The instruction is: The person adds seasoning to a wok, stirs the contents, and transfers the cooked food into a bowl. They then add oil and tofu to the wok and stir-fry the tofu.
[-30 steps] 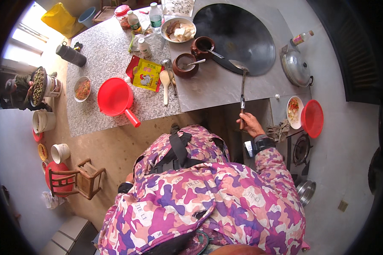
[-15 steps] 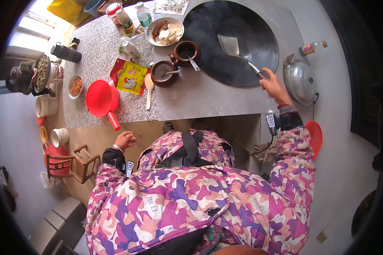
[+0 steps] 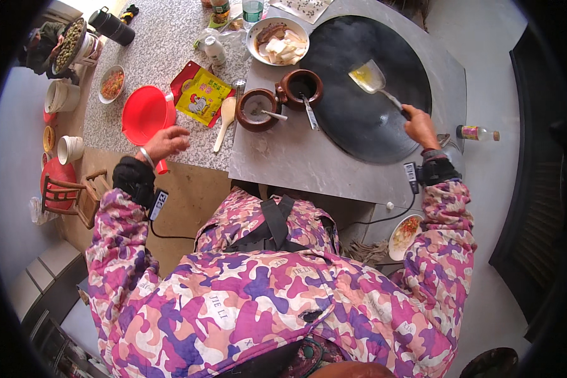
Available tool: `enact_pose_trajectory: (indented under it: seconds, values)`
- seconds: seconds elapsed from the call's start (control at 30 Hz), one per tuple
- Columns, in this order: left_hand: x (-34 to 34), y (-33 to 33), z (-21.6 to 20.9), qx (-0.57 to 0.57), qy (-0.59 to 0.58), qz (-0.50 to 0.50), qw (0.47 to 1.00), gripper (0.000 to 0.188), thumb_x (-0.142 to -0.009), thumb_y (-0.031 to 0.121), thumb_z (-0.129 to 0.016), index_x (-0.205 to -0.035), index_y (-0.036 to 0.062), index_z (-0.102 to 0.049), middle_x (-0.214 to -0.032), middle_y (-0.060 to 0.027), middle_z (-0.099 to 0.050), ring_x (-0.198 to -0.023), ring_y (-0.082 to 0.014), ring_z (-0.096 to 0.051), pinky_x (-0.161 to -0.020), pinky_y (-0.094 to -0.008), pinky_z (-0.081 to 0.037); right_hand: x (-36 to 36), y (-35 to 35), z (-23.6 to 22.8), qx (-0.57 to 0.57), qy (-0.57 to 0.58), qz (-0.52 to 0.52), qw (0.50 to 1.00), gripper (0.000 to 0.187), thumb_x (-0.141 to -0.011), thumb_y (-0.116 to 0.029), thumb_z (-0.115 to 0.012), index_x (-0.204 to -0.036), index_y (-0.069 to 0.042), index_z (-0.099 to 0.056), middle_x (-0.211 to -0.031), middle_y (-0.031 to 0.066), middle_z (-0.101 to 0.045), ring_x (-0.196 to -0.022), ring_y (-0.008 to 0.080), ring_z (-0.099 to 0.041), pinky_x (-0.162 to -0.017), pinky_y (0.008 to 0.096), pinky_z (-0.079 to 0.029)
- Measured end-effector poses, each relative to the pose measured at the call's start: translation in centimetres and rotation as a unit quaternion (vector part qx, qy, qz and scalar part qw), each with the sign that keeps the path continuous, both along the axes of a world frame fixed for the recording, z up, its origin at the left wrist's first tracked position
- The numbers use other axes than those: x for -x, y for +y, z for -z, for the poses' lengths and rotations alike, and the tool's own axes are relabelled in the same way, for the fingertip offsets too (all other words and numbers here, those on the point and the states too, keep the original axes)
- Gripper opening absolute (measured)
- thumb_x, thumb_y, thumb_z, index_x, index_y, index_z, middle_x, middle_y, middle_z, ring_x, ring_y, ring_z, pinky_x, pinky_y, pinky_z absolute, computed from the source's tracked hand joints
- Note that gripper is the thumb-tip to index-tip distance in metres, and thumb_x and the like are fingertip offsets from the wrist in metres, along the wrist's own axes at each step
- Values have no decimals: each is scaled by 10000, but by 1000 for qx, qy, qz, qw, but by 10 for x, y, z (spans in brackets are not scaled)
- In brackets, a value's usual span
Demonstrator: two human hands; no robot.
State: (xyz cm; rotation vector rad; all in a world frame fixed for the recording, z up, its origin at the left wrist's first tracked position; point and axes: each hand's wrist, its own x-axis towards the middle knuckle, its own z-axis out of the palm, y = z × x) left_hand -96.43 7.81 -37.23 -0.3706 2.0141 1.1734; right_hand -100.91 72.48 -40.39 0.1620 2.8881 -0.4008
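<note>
My right hand (image 3: 421, 130) is closed round the dark handle of a metal wok spatula (image 3: 390, 98). Its blade, with a yellow patch on it, is over the large black wok (image 3: 384, 129). My left hand (image 3: 165, 143) has its fingers loosely apart and holds nothing I can see. It hovers by the red plastic ladle (image 3: 146, 113), hiding most of that ladle's handle. To its right lie a yellow packet (image 3: 203, 97) and a cream rice paddle (image 3: 226, 123). Two brown pots, a nearer one (image 3: 258, 108) and a farther one (image 3: 300, 87), hold spoons beside the wok.
A bowl (image 3: 278, 41) of white slices and brown meat stands behind the pots. Farther left are a white bottle (image 3: 214, 51), a bowl of chopped vegetables (image 3: 111, 85) and a black flask (image 3: 111, 27). A clear bottle (image 3: 479, 133) and a plate of food (image 3: 405, 237) are at right.
My left hand has risen from below the counter edge to the red ladle's handle. The spatula stays in my right hand; its blade now shows yellow. The whole view has shifted.
</note>
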Motion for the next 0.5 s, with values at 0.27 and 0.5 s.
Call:
enact_pose_trajectory:
  seconds: [0.27,0.5]
  values:
    - [117,25,15,-130,-22,78,988,386,-885,254,-587,-1206,47,-532,-996,-55,-639,-911,-138,-608,-761,-290,-512,9,-28,28,41,-19,69,997,418,-741,-66,-518,-1150,-14,-590,-1091,200,-629,-1034,331,-600,-884,347,-456]
    - [329,82,91,-193,-119,-100,969,281,-889,167,-574,-1100,6,-483,-952,-78,-573,-825,-196,-627,-720,-323,-560,60,-60,-7,57,-73,80,992,443,-717,-14,-500,-1148,-43,-596,-1058,216,-629,-1007,348,-602,-863,377,-463]
